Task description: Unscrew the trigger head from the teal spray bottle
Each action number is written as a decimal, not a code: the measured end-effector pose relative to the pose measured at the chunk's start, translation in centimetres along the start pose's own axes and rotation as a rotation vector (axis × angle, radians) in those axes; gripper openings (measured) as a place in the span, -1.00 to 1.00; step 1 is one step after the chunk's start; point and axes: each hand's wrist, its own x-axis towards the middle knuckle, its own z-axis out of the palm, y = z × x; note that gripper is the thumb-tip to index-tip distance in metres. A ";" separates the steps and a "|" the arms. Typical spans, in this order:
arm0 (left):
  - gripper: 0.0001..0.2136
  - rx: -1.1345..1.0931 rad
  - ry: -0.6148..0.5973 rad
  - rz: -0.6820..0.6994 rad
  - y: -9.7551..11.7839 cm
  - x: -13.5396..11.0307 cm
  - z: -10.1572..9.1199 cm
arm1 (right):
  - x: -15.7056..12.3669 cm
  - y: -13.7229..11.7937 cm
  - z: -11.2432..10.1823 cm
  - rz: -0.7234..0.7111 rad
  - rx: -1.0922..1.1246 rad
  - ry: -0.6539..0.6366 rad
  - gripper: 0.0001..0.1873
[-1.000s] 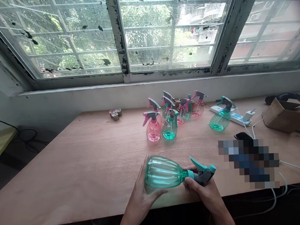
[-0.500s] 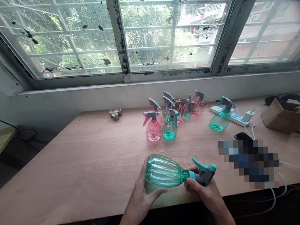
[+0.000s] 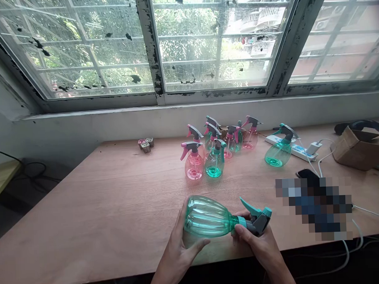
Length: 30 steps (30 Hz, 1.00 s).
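We hold 1 green spray bottle [image 3: 207, 218] sideways above the near edge of the table [image 3: 116, 194].
Our left hand [image 3: 177, 252] curls half-closed round its ribbed belly; our right hand [image 3: 262, 246] grips the trigger head [image 3: 257, 222]. It looks empty: light, thin-walled, likely slick, and we judge the neck the firmest hold.
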 end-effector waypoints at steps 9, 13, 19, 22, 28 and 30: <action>-0.17 -0.059 -0.006 -0.012 0.7 0.3 0.1 | -0.1 -0.1 0.1 0.003 -0.023 0.004 -0.66; -0.04 -0.032 -0.022 -0.022 0.2 0.0 0.2 | -0.1 0.1 0.0 -0.015 0.020 -0.009 -0.69; -0.06 -0.089 -0.032 -0.035 0.1 0.0 0.2 | -0.1 0.5 -0.3 -0.016 -0.031 -0.034 -0.65; -0.12 -0.041 -0.016 -0.005 0.2 0.1 0.2 | -0.1 0.3 -0.3 -0.022 -0.029 -0.025 -0.66; -0.06 -0.040 -0.008 0.020 0.4 0.0 0.1 | -0.3 0.0 -0.1 0.022 -0.017 -0.032 -0.63; -0.12 -0.062 -0.006 0.015 0.4 0.0 0.0 | -0.2 -0.1 -0.1 0.025 -0.013 -0.033 -0.62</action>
